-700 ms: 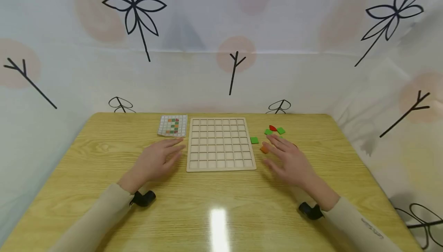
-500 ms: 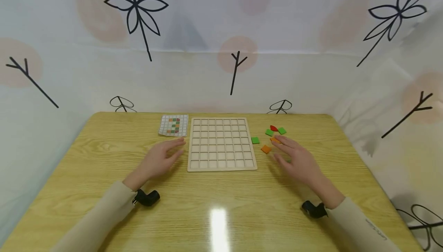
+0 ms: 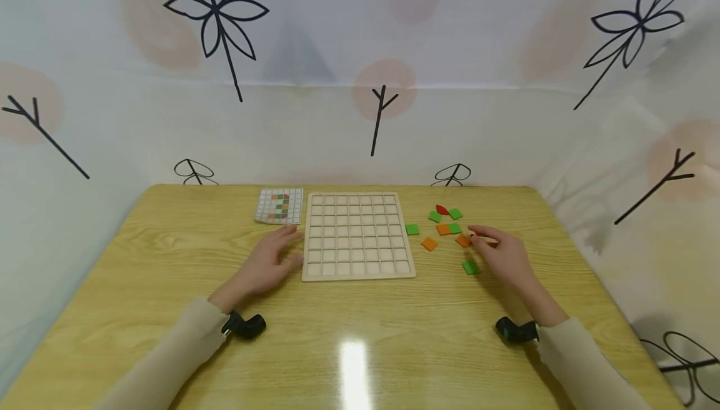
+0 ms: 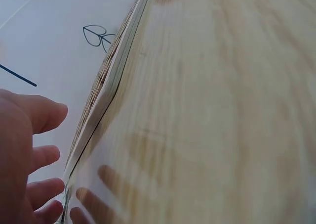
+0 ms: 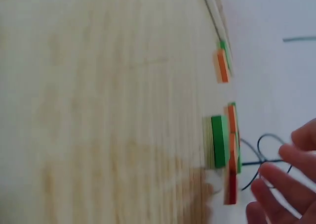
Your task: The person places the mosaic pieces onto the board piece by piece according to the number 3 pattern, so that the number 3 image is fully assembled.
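Observation:
A pale wooden grid board (image 3: 360, 276) lies mid-table. Beside its left edge is my left hand (image 3: 267, 266), thumb and fingers apart with nothing between them; in the left wrist view this hand (image 4: 24, 159) shows at the lower left. My right hand (image 3: 506, 260) is right of the scattered tiles, its thumb and index finger near a red piece (image 5: 230, 187) and an orange tile (image 3: 463, 240). In the right wrist view the fingers (image 5: 281, 179) look loosely bent and apart from the tiles. A green tile (image 3: 470, 267) lies just left of that hand.
Other tiles include a green one (image 3: 412, 229) by the board, an orange one (image 3: 429, 244) and a red leaf-shaped piece (image 3: 442, 209). A printed grid card (image 3: 264, 210) with coloured squares lies left of the board. A patterned cloth (image 3: 315, 129) hangs behind the table.
My right hand has moved right, off the tiles, uncovering orange and green ones; its fingers have drawn in towards the red piece. The left hand stays near the board's left edge.

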`<state>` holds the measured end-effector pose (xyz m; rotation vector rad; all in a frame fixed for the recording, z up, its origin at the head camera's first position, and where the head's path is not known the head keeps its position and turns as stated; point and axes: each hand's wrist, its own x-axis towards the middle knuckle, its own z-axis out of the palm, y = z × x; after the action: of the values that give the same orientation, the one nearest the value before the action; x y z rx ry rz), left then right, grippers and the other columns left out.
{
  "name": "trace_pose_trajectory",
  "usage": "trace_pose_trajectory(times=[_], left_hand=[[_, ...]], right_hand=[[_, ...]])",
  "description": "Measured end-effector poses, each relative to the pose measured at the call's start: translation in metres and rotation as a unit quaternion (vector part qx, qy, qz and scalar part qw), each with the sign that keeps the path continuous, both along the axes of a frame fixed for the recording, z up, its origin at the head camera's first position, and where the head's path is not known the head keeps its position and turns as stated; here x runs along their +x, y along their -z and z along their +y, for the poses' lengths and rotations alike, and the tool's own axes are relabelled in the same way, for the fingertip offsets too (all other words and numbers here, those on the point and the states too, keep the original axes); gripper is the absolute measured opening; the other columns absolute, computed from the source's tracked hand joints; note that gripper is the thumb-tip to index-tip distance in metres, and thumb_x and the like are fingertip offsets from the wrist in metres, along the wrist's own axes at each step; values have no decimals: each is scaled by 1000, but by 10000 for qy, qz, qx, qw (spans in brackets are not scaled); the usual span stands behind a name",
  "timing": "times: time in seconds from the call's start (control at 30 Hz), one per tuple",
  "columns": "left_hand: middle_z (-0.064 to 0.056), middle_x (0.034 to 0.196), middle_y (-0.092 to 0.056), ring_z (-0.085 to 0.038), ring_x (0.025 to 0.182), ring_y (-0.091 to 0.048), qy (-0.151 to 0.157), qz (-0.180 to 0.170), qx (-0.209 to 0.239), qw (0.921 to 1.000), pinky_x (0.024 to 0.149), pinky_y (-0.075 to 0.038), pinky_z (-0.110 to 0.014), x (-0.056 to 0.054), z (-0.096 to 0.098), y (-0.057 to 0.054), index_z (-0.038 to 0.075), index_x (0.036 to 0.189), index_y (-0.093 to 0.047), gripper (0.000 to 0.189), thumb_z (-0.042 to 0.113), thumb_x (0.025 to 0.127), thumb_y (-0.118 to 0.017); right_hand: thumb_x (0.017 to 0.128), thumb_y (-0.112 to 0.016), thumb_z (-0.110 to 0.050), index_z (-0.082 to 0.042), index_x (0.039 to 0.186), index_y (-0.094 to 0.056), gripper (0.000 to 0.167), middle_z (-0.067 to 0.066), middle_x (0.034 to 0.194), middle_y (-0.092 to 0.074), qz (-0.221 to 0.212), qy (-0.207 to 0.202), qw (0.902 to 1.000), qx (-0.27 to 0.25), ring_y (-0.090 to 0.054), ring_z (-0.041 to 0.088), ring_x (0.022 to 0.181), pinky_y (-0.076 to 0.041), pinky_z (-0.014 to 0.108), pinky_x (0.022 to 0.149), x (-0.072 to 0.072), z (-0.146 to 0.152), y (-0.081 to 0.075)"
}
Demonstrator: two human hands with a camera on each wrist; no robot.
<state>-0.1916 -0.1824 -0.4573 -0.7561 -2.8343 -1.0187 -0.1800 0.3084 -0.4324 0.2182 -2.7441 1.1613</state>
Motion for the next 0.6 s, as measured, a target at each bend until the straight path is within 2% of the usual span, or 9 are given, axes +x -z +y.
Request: trace_pose_trajectory(times=[0.03,0.13,0.23,0.3,0.37,0.47,0.6], left_hand=[[-20,156,-35,-41,145,-25,4,-1,-17,10000,114,-18,-62,1,-1,1,3,146,-50,54,27,99,-62],[-20,157,-34,-42,146,-23,93,19,-31,9999,114,-16,-64,1,-3,4,3,147,-49,56,27,98,-62],[-19,159,-31,-42,147,-19,216,-21,-22,9998,113,-11,-67,0,-4,5,3,148,-47,59,28,97,-63],[-17,160,-29,-42,148,-17,310,-50,-80,9995,112,-8,-69,0,-4,6,4,149,-45,61,29,97,-63],[-14,162,-26,-41,149,-14,371,-91,-217,9990,111,-5,-70,-1,-4,6,5,151,-43,63,32,98,-63],[-13,162,-25,-40,149,-12,488,-82,-408,9979,111,-5,-70,0,-3,6,6,153,-41,65,35,99,-62],[-13,161,-27,-41,149,-12,558,-38,-522,9971,111,-7,-69,1,-4,4,5,153,-39,66,34,99,-62]], right_hand=[[105,-54,-23,3,135,-60,40,28,130,-60,-162,82,9998,-91,-61,47,110,-47,20,53,-1,2,1],[105,-53,-22,5,136,-58,41,27,132,-59,-541,318,9975,-326,-59,38,117,-47,15,66,-4,8,5],[104,-55,-20,5,136,-58,41,27,130,-60,-663,395,9955,-553,-62,14,109,-46,17,65,-8,12,9],[103,-57,-18,5,137,-57,40,27,129,-61,-712,352,9939,-769,-59,-2,101,-46,15,69,-9,15,12],[102,-58,-16,6,137,-57,41,28,130,-60,-756,265,9919,-991,-55,-12,95,-47,14,72,-10,17,15],[101,-61,-15,4,138,-56,42,28,130,-59,-831,230,9907,-1054,-54,-11,95,-47,11,78,-11,19,18],[99,-65,-15,0,136,-60,40,23,128,-61,-813,301,9937,-703,-56,3,102,-44,10,79,-13,18,21]])
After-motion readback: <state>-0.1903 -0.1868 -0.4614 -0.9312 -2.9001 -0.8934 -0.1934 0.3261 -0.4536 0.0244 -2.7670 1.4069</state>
